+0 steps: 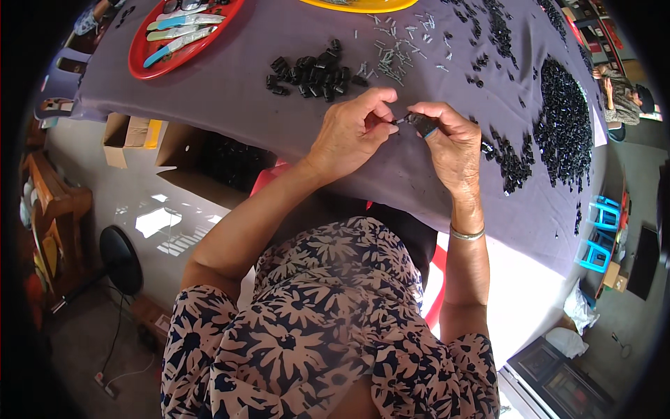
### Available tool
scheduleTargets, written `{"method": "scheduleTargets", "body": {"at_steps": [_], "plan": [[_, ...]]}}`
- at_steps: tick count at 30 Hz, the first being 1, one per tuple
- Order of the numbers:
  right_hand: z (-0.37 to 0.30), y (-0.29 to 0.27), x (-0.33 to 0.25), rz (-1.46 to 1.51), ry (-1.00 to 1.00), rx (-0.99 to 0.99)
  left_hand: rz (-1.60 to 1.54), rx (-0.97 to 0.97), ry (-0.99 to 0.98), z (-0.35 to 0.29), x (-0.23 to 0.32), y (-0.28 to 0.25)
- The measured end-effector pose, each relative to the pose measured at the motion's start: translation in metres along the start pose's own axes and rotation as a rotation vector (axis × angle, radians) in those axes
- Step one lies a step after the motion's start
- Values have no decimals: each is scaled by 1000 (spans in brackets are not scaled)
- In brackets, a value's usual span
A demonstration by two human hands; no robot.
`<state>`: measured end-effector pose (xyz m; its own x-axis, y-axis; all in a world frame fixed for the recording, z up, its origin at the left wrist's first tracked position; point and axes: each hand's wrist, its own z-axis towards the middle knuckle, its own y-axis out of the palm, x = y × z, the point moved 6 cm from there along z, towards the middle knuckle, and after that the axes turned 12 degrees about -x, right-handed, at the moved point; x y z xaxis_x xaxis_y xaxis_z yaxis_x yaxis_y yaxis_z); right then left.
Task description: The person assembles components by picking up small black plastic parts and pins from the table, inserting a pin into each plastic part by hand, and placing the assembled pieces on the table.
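Note:
My left hand is raised over the near part of the cloth-covered table, thumb and index finger pinched on a tiny dark piece. Facing it, my right hand grips a small black plastic part between thumb and fingers. A short pale metal pin shows in the narrow gap between the two pinches; which piece it sits in is too small to tell. Something blue shows by the right thumb. Just beyond the left hand lies a cluster of black plastic parts, and right of it many loose metal pins are scattered.
Piles of small black pieces cover the table's right side. A red tray with knife-like tools is at the far left, a yellow tray at the far edge. Below the table's left edge stands an open cardboard box. A person sits far right.

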<state>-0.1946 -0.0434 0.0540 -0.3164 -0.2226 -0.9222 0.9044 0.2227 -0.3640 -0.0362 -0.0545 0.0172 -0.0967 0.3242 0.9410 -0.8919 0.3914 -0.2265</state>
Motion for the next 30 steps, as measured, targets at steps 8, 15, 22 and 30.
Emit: {"method": "scheduleTargets", "body": {"at_steps": [8, 15, 22, 30], "plan": [[-1, 7, 4, -128, 79, -25, -12, 1, 23, -1, -3, 1], [-1, 11, 1, -229, 49, -5, 4, -6, -5, -2, -2, 0], [-1, 15, 5, -195, 112, -10, 42, -8, -8, -1, 4, -1], [-3, 15, 11, -279, 112, -84, 337, 8, 106, -6, 4, 6]]}}
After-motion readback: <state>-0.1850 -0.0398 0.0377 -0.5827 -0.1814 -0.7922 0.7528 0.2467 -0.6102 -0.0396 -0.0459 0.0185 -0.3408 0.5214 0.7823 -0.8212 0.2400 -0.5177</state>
